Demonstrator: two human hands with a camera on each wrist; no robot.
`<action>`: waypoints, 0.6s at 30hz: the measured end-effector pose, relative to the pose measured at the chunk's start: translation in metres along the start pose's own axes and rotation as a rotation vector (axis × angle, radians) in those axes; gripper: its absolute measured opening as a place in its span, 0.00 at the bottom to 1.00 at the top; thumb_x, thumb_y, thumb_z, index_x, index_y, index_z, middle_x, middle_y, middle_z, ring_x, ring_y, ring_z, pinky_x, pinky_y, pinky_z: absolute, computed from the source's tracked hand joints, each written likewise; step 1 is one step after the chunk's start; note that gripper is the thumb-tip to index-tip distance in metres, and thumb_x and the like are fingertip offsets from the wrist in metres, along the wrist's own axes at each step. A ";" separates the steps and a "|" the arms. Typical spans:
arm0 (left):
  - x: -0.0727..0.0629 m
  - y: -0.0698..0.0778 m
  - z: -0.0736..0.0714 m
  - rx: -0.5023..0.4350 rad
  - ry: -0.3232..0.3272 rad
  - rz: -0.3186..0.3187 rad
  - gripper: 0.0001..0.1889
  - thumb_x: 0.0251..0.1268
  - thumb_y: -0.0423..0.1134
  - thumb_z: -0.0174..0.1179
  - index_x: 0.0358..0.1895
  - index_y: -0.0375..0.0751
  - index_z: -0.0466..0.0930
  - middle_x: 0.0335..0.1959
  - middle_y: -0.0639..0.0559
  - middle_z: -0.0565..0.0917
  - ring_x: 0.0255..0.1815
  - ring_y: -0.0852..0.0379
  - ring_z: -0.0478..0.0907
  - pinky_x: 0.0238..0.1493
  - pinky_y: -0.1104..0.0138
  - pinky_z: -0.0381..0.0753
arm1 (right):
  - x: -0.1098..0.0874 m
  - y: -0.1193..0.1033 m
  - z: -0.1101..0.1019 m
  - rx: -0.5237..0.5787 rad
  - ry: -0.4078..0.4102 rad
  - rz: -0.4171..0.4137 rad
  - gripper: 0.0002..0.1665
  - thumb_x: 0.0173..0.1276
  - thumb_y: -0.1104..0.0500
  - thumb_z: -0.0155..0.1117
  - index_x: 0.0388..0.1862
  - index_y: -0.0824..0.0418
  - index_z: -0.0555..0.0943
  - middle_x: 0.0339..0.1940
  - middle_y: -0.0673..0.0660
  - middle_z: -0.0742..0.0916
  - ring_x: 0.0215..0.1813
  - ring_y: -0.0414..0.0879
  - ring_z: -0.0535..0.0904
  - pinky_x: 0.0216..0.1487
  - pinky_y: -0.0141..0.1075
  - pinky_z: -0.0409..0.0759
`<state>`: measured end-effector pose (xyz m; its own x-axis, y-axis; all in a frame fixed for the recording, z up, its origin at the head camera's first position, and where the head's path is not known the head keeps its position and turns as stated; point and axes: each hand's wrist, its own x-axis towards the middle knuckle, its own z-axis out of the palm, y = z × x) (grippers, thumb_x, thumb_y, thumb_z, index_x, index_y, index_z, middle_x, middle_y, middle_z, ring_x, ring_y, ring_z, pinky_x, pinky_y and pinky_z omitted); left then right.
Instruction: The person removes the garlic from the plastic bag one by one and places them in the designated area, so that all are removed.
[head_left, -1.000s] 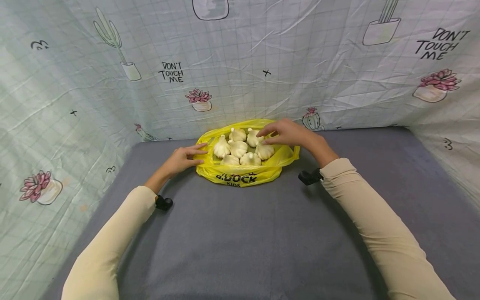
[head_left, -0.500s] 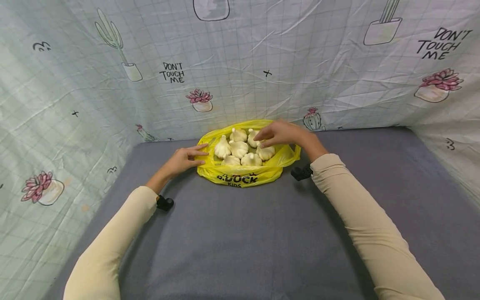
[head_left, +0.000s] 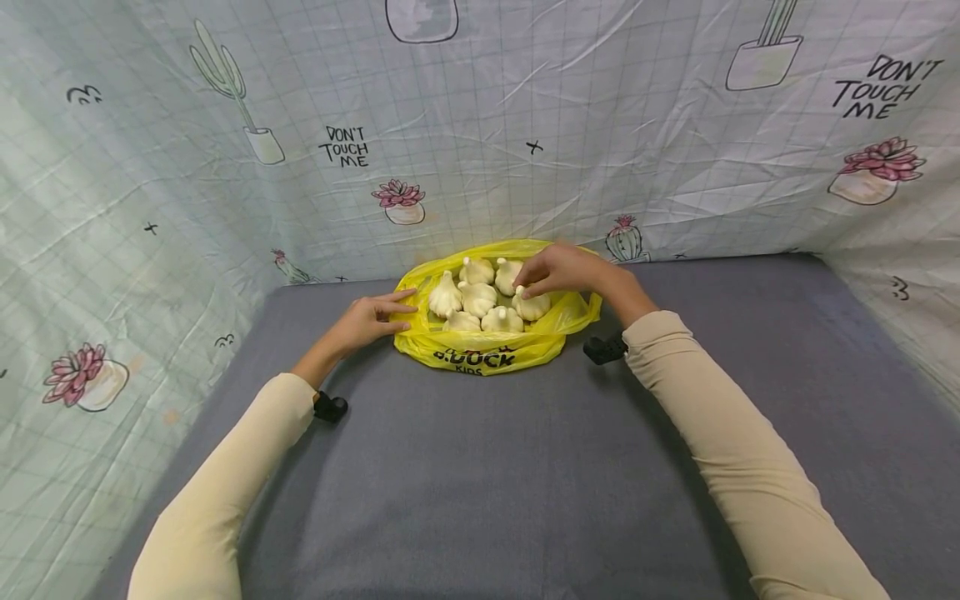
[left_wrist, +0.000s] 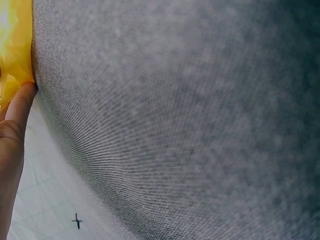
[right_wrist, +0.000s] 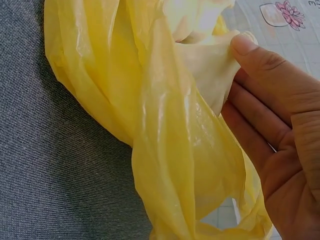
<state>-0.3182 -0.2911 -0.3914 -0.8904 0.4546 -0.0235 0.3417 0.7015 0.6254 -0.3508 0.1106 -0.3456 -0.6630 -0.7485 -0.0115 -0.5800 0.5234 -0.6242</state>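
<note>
A yellow plastic bag (head_left: 427,346) sits at the back of the grey surface, its mouth spread wide around several white garlic bulbs (head_left: 477,298). My left hand (head_left: 363,321) rests its extended fingers on the bag's left edge; the left wrist view has one finger (left_wrist: 21,107) against the yellow plastic (left_wrist: 16,45). From the right, my right hand (head_left: 566,268) reaches over the opening and pinches the stem of the rightmost garlic bulb (head_left: 532,306). In the right wrist view the thumb (right_wrist: 245,45) lies on the top of this bulb (right_wrist: 207,70), with its lower part hidden behind the bag.
The bag's loose handle (right_wrist: 170,150) hangs at its right side. Right behind it rises a pale printed cloth (head_left: 480,175), which also covers the left and right sides. Grey fabric (head_left: 480,475) spreads in front of the bag between the two sleeved arms.
My right hand has moved slightly left and lower over the bag, and its fingertips have come together on the rightmost garlic bulb's stem. The left hand stays at the bag's edge.
</note>
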 end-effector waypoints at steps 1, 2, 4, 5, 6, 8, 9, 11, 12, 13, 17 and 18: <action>0.000 0.000 0.000 -0.002 -0.002 -0.003 0.19 0.71 0.40 0.66 0.63 0.44 0.83 0.76 0.57 0.69 0.21 0.62 0.56 0.28 0.65 0.64 | -0.001 0.000 0.000 0.000 0.007 0.000 0.16 0.72 0.56 0.69 0.54 0.61 0.87 0.54 0.58 0.89 0.57 0.53 0.84 0.58 0.48 0.80; 0.000 0.001 0.000 -0.004 -0.003 -0.007 0.19 0.71 0.40 0.66 0.63 0.44 0.83 0.76 0.57 0.69 0.21 0.62 0.56 0.29 0.65 0.64 | -0.001 0.000 0.000 -0.003 0.015 -0.003 0.15 0.71 0.56 0.70 0.53 0.60 0.88 0.53 0.57 0.90 0.56 0.53 0.85 0.57 0.47 0.80; 0.000 0.001 0.000 -0.004 -0.006 -0.012 0.19 0.71 0.40 0.66 0.63 0.45 0.84 0.76 0.58 0.68 0.21 0.62 0.56 0.28 0.65 0.64 | -0.001 0.001 -0.001 -0.017 0.034 -0.010 0.14 0.70 0.55 0.71 0.51 0.59 0.89 0.50 0.56 0.90 0.54 0.51 0.86 0.56 0.46 0.81; 0.000 0.001 0.000 -0.004 -0.007 -0.014 0.19 0.71 0.40 0.65 0.63 0.45 0.84 0.77 0.58 0.68 0.20 0.62 0.56 0.28 0.66 0.64 | -0.002 0.001 -0.001 -0.028 0.044 -0.017 0.13 0.70 0.55 0.71 0.51 0.58 0.89 0.49 0.55 0.91 0.52 0.51 0.86 0.55 0.46 0.81; 0.000 0.001 0.000 -0.004 -0.008 -0.015 0.19 0.71 0.41 0.65 0.63 0.45 0.84 0.77 0.58 0.68 0.20 0.62 0.56 0.28 0.66 0.64 | -0.002 0.001 -0.002 -0.033 0.051 -0.021 0.13 0.70 0.55 0.71 0.50 0.58 0.89 0.49 0.55 0.91 0.52 0.50 0.86 0.54 0.46 0.82; 0.000 0.001 0.000 -0.004 -0.010 -0.015 0.19 0.71 0.41 0.65 0.63 0.45 0.84 0.77 0.57 0.68 0.19 0.62 0.56 0.28 0.66 0.64 | -0.003 0.001 -0.003 -0.053 0.066 -0.030 0.13 0.70 0.54 0.71 0.50 0.57 0.90 0.48 0.55 0.91 0.50 0.49 0.87 0.53 0.45 0.82; 0.000 0.001 0.000 -0.005 -0.012 -0.014 0.19 0.71 0.41 0.65 0.63 0.45 0.83 0.77 0.57 0.68 0.20 0.62 0.56 0.28 0.66 0.64 | -0.004 0.001 -0.003 -0.050 0.072 -0.029 0.13 0.70 0.54 0.71 0.50 0.57 0.90 0.48 0.55 0.91 0.50 0.49 0.87 0.52 0.45 0.82; 0.000 0.001 0.000 -0.007 -0.015 -0.011 0.19 0.71 0.41 0.65 0.63 0.44 0.83 0.77 0.56 0.68 0.20 0.61 0.55 0.28 0.65 0.64 | -0.006 -0.001 -0.005 -0.047 0.090 -0.030 0.13 0.70 0.54 0.71 0.50 0.57 0.90 0.48 0.55 0.91 0.49 0.48 0.87 0.50 0.45 0.83; 0.000 0.001 0.000 -0.005 -0.015 -0.012 0.19 0.71 0.41 0.65 0.63 0.44 0.83 0.77 0.56 0.68 0.20 0.61 0.55 0.28 0.65 0.64 | -0.007 -0.002 -0.005 -0.044 0.099 -0.032 0.14 0.69 0.54 0.72 0.50 0.57 0.90 0.47 0.55 0.91 0.48 0.48 0.88 0.50 0.45 0.83; 0.000 0.001 0.000 -0.004 -0.015 -0.013 0.19 0.71 0.41 0.65 0.63 0.44 0.83 0.77 0.56 0.68 0.21 0.61 0.55 0.28 0.65 0.64 | -0.008 -0.003 -0.006 -0.042 0.109 -0.036 0.14 0.69 0.54 0.72 0.50 0.57 0.90 0.47 0.55 0.91 0.48 0.48 0.88 0.49 0.45 0.83; 0.001 0.000 0.000 0.005 -0.014 -0.016 0.19 0.71 0.41 0.65 0.63 0.44 0.83 0.77 0.56 0.68 0.21 0.61 0.55 0.28 0.65 0.63 | -0.012 -0.007 -0.010 -0.041 0.140 -0.061 0.14 0.69 0.55 0.72 0.50 0.58 0.90 0.47 0.56 0.91 0.48 0.49 0.88 0.50 0.46 0.83; 0.001 0.000 0.000 0.008 -0.013 -0.017 0.19 0.71 0.41 0.65 0.63 0.44 0.83 0.77 0.57 0.68 0.21 0.61 0.55 0.27 0.65 0.63 | -0.013 -0.008 -0.011 -0.051 0.148 -0.071 0.14 0.69 0.55 0.72 0.50 0.58 0.90 0.47 0.56 0.91 0.47 0.49 0.88 0.50 0.46 0.83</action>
<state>-0.3187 -0.2903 -0.3913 -0.8919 0.4501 -0.0442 0.3294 0.7134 0.6186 -0.3422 0.1208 -0.3317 -0.6794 -0.7185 0.1486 -0.6490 0.4940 -0.5787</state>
